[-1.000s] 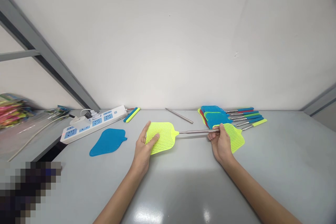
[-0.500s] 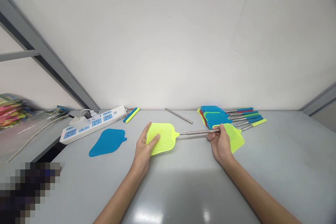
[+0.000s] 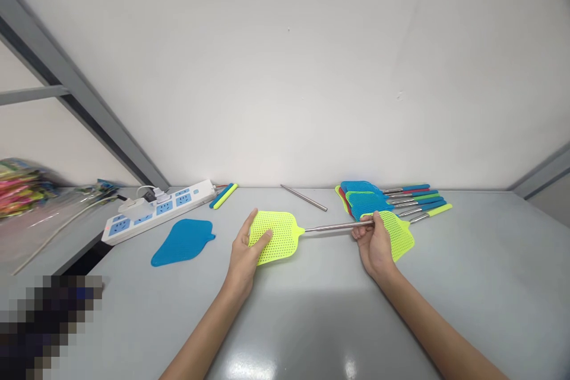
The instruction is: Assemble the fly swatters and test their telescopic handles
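My left hand (image 3: 246, 249) grips a yellow-green fly swatter head (image 3: 280, 238), thumb on its perforated face and fingers behind. From the head's neck a metal rod (image 3: 329, 227) runs right into my right hand (image 3: 374, 243), whose fingers are wrapped round its far end. Behind that hand lies a pile of fly swatters (image 3: 363, 196) in blue, yellow-green and red, with coloured grips pointing right; my hand hides part of the nearest yellow-green one. A loose blue swatter head (image 3: 183, 242) rests flat left of my left hand. A second metal rod (image 3: 303, 197) lies near the wall.
At the back left sits a white power strip (image 3: 160, 212) with plugs in it. Beside it are a blue grip tube (image 3: 219, 195) and a yellow-green grip tube (image 3: 226, 196). Plastic-wrapped colourful items (image 3: 27, 190) lie at the far left. A white wall (image 3: 312, 71) stands behind the grey table (image 3: 312, 320).
Hardly anything differs. Both hands keep their hold on the swatter head and rod, with only a very slight shift in the picture.
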Motion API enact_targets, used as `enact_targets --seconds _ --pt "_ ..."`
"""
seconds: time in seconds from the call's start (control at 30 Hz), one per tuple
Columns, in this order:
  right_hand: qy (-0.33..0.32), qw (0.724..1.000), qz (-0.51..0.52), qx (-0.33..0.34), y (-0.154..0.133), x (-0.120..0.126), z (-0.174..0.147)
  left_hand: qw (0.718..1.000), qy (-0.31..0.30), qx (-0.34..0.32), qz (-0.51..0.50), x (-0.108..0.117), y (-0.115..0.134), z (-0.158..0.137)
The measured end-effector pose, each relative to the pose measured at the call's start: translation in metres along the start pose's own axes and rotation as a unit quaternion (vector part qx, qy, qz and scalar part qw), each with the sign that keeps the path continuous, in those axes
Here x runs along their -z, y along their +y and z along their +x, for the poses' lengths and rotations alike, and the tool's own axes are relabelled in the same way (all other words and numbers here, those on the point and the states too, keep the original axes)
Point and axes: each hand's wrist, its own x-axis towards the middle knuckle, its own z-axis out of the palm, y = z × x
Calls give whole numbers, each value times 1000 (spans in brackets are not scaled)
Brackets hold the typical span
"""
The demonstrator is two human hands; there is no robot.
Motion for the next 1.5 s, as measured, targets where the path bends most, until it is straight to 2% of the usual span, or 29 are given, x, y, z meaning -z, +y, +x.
enact_targets --seconds 0.37,0.57,0.9,1.37,1.5 --pt "-4 1000 -6 -9 -2 -2 0 1000 6 6 -1 -1 0 -1" --pt "-2 1000 -18 -7 -2 -2 0 999 21 -16 24 -3 1 -3" --pt "-2 1000 5 -10 -2 -1 0 993 3 -65 94 -6 4 -8" --pt "14 1000 -4 7 0 1 1 991 -56 -56 104 -6 6 -8" --pt "16 1000 -11 10 0 1 1 993 -45 -47 100 -10 12 -11"
